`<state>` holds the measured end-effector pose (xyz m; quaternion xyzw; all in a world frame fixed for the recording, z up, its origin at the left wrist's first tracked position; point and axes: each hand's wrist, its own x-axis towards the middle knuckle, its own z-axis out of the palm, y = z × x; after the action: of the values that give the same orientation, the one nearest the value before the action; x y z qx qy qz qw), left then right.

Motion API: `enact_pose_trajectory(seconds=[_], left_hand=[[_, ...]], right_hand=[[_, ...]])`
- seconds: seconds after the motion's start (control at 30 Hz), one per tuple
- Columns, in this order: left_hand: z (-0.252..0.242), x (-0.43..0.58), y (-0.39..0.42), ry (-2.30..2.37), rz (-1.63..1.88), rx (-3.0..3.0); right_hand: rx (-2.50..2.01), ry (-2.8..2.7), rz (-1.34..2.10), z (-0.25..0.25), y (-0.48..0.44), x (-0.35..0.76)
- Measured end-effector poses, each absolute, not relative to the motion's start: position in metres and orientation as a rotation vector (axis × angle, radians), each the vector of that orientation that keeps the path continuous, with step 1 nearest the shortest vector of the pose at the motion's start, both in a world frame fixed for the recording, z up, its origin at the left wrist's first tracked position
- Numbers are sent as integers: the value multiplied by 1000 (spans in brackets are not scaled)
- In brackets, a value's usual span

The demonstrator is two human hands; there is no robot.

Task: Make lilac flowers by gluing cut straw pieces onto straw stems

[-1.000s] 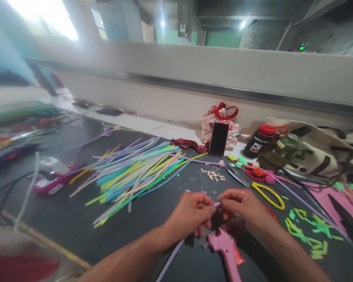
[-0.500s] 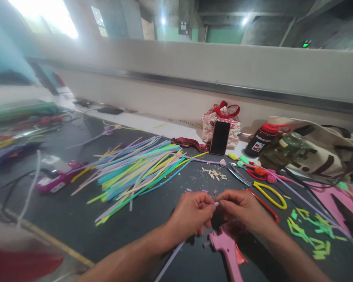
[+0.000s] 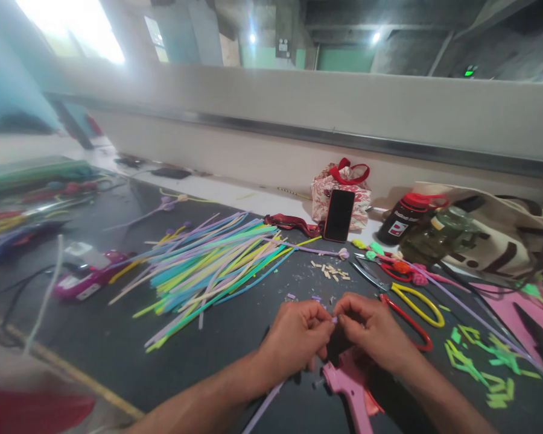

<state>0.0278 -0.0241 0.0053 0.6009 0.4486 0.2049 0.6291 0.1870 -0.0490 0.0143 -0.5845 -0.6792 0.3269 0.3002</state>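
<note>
My left hand (image 3: 294,337) is closed in a pinch on a light purple pipe cleaner (image 3: 265,408), whose long end runs down below the wrist. A small purple tip (image 3: 334,320) shows between the fingertips of both hands. My right hand (image 3: 373,330) pinches at this tip from the other side, thumb and forefinger together. Just below the hands lies a pink glue gun (image 3: 350,386), partly hidden under my right hand. Scissors (image 3: 417,305) with yellow and red handles rest beyond my right hand, blades partly open.
Left of centre lies a pile of coloured pipe cleaners (image 3: 208,265). Short beige pieces (image 3: 330,271) and green-yellow cut pieces (image 3: 493,367) are scattered about. A phone (image 3: 339,215) leans on a patterned bag (image 3: 319,190); bottles (image 3: 402,218) stand right. A purple glue gun (image 3: 90,280) lies left.
My hands stay close together, with small finger shifts around the purple tip. My right fingers look slightly more raised. The whole view has shifted a little.
</note>
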Motion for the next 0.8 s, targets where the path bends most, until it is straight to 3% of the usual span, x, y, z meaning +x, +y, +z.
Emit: enact_pose_trajectory(seconds=[0.13,0.37,0.8], left_hand=[[6,26,-19,958,442,1209],[12,20,-8,754,366,901],[8,21,-11,698,331,801]], right_hand=[[-1502,-1978,605,19,-50,190],[-1340,-1722,1057,19,-45,206],[-1265,-1898,892,20,-49,200]])
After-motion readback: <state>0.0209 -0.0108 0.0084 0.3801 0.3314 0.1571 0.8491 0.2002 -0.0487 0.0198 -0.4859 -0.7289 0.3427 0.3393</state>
